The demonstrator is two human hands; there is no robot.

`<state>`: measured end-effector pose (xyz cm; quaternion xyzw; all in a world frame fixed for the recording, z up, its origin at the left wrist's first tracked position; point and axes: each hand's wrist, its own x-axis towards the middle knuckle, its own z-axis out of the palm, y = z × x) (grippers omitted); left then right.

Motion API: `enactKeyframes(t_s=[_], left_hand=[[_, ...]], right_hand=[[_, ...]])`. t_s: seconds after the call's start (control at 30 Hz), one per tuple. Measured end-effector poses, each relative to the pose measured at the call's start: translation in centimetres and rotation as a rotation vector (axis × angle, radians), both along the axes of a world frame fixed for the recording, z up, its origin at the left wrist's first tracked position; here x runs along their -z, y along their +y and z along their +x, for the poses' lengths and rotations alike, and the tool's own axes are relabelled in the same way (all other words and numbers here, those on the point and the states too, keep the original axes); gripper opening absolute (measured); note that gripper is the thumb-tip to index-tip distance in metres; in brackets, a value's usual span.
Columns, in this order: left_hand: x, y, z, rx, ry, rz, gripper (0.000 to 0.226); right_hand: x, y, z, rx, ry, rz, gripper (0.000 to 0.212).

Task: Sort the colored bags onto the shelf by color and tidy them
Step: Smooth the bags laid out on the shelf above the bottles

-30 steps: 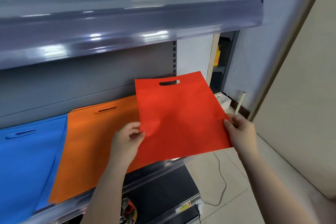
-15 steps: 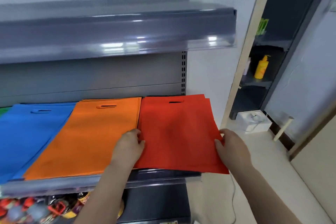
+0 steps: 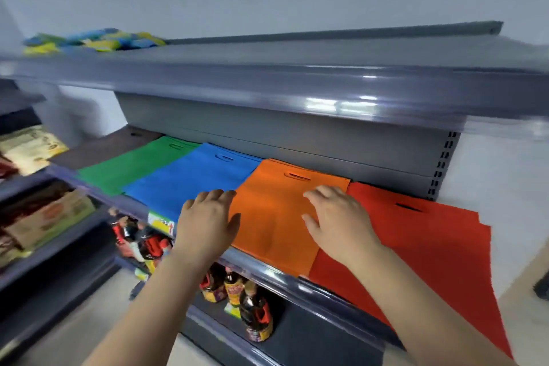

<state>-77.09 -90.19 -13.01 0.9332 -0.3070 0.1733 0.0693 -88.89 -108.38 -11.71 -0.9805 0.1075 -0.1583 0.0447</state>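
— Head view: orange bag (image 3: pixel 279 211) flat on the shelf (image 3: pixel 261 269), between the blue bag (image 3: pixel 190 178) on its left and the red bag (image 3: pixel 416 249) on its right. Which hand nearer?

— Both about equal. Right hand (image 3: pixel 338 223) spread over the orange bag's right edge, near the seam with the red bag, fingers straight and loose, gripping nothing; touching or just above, cannot tell. Left hand (image 3: pixel 208 226) likewise spread and relaxed, holding nothing, at the orange bag's left edge where the blue bag meets it.

— Long axis of the orange bag?

— Front to back across the shelf, handle slot (image 3: pixel 297 177) at the far end, near end just over the shelf lip. Straight ahead of both palms, framed between them.

— So what next, probably?

— Likely squaring or smoothing the orange bag; a push from either side edge, or a sweep toward the back. Only a guess.

— Looks of the bags?

— Thin, flat, matte cloth with a cut-out handle; orange edges fairly even. Red bag well over the shelf lip beside the orange one, layers fanned at the right corner, probably needing a push back too. Green bag (image 3: pixel 130 166) furthest left, beyond the blue bag, neat enough.

— Below the orange bag?

— Bottles (image 3: pixel 255 312) on a lower shelf.
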Motion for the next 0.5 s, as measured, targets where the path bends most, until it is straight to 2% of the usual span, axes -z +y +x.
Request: enactKeyframes(t_s=[0.17,0.27,0.5], left_hand=[[-3.4,10.0,4.0,-0.2,-0.133,-0.035,0.046],[-5.8,16.2,6.2,-0.355,-0.151,-0.031,0.048],[-10.1,31.1,11.7,-0.575,-0.204,0.052,0.046]], right_hand=[[-4.1,9.0,8.9,-0.321,-0.063,-0.065,0.035],[-6.1,15.3,13.8,-0.478,-0.099,-0.111,0.036],[-9.4,29.9,23.6,-0.667,-0.156,-0.169,0.036]])
